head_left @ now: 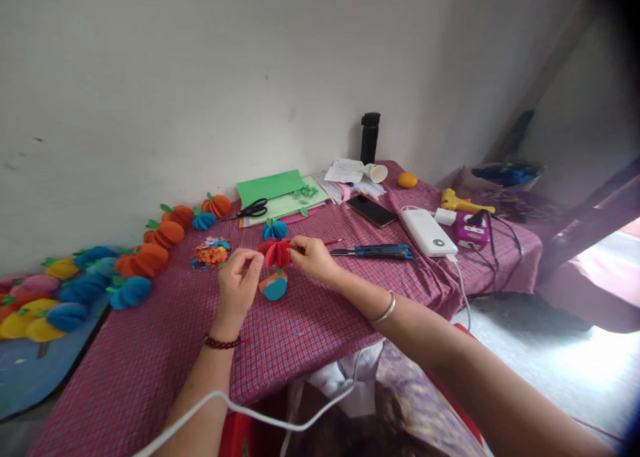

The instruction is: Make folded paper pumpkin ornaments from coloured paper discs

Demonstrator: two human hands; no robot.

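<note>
White charging cable (260, 417) loops across the bottom, nearest the lens, below both forearms. Left hand (239, 283), dark bead bracelet (221, 342) on the wrist: thumb and forefinger pinched tight on the left edge of the red pleated paper ball (275, 251). Right hand (313, 257), silver bangle (385, 308) on the wrist: fingertips closed on its right edge. The ball is held just above the bench (310, 323), which carries a red checked cloth, mid-bench, directly over a blue-and-orange paper ball (274, 287) lying on the cloth. Pile of coloured paper scraps (211, 252) just left of the hands. Blue utility knife (380, 250) right of them, white power bank (429, 231) beyond it. Black-handled scissors (253, 209) on green paper sheets (270, 185) further back. Row of orange, blue and yellow paper pumpkins (150, 257) along the left edge.
</note>
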